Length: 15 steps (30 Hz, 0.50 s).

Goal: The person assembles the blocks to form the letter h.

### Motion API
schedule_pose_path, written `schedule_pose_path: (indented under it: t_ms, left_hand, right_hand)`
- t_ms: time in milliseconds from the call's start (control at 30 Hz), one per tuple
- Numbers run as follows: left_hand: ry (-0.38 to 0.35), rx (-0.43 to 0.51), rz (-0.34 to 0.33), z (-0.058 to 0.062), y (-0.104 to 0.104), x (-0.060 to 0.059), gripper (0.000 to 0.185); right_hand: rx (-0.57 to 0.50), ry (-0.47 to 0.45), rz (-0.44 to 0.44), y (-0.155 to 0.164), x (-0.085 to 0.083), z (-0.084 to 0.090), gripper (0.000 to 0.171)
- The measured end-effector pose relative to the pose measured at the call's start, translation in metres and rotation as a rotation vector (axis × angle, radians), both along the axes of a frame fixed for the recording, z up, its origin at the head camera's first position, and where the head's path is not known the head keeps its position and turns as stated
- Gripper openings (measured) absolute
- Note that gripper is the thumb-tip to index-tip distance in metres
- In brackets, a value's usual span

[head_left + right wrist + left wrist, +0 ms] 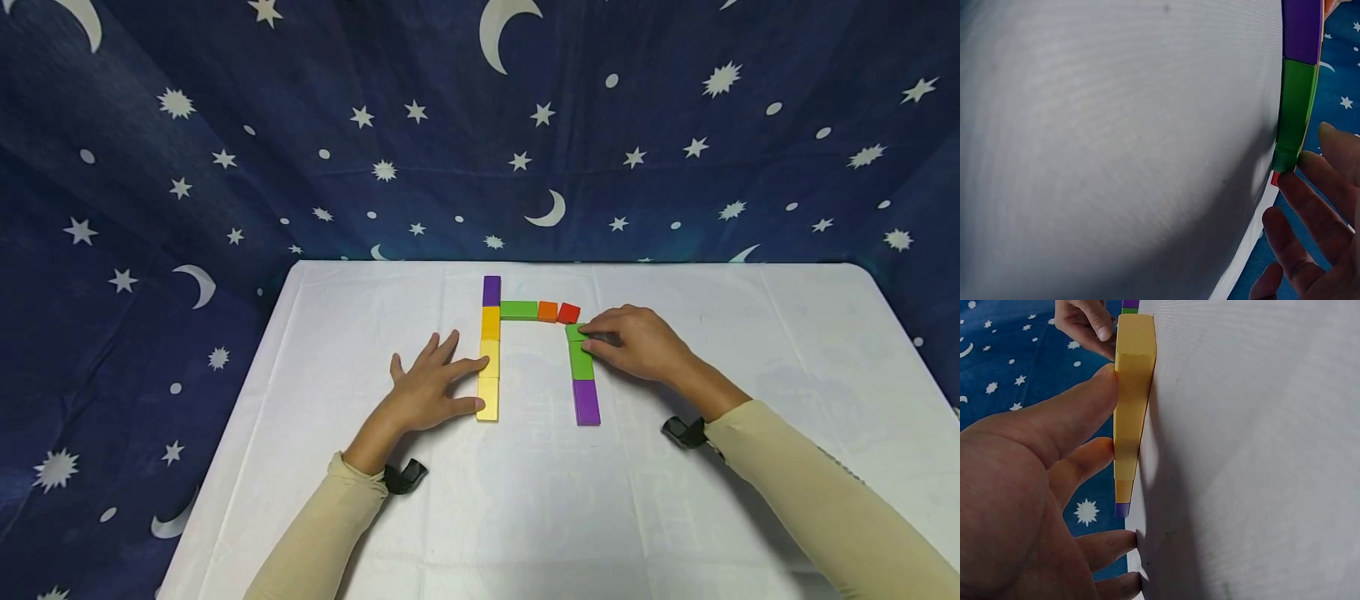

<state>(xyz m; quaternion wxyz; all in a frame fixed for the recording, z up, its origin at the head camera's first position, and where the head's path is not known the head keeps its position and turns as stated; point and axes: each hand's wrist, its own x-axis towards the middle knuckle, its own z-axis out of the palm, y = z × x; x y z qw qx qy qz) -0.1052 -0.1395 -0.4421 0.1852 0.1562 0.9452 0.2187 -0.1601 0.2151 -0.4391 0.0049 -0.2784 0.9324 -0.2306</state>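
Colored blocks lie on a white-covered table. The left column runs from a purple block (491, 290) through an orange-yellow block (491, 322) to two pale yellow blocks (488, 402). My left hand (427, 387), fingers spread, touches the side of the pale yellow blocks with thumb and index finger. A long green block (519, 310), an orange cube (547, 312) and a red cube (569, 314) form the top row. In the slightly tilted right column, a small green block (574, 332) sits above a longer green block (581, 362) and a purple block (587, 403). My right hand (637, 343) touches the green blocks with its fingertips.
A white cloth (525, 517) covers the table, whose far edge meets a dark blue curtain (450, 125) with moons and stars. Black straps (405, 477) circle both wrists below beige sleeves (810, 492).
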Motion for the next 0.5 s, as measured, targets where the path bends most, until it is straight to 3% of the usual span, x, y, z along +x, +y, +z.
schedule_pose_path:
  t_ms: [500]
  left_hand:
    - [-0.025,0.031,0.010,0.003,-0.002,-0.003,0.065]
  right_hand:
    - [-0.047,-0.016,-0.125,0.005,0.007,0.014,0.035]
